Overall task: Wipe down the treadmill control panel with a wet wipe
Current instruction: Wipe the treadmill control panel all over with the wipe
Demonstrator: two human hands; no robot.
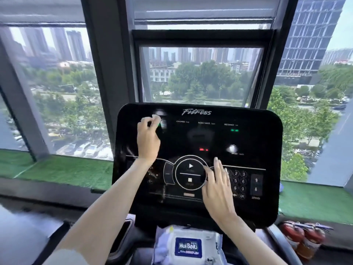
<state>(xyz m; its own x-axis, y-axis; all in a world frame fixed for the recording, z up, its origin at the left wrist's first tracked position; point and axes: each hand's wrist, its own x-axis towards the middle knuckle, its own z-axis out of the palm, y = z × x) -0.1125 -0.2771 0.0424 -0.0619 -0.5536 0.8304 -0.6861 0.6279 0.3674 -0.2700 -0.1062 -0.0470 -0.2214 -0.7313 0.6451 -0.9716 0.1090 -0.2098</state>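
Note:
The black treadmill control panel (pixel 248 142) fills the middle of the view, with faint wet streaks low on its glass. My left hand (pixel 148 140) is at the panel's upper left, near a green display, fingers curled together. A pale blurred bit shows at its fingertips; I cannot tell whether it is a wipe or a fingertip. My right hand (pixel 216 190) lies flat on the panel between the round play/stop control (pixel 190 172) and the number keypad (pixel 239 181), fingers spread and holding nothing. A white wet wipe pack (pixel 189 245) with a blue label lies on the tray below the panel.
Large windows stand right behind the panel, with a green artificial-turf sill (pixel 66 171) along them. Red fire extinguishers (pixel 303 238) stand on the floor at lower right. A dark treadmill handrail (pixel 280 240) curves down beside the wipe pack.

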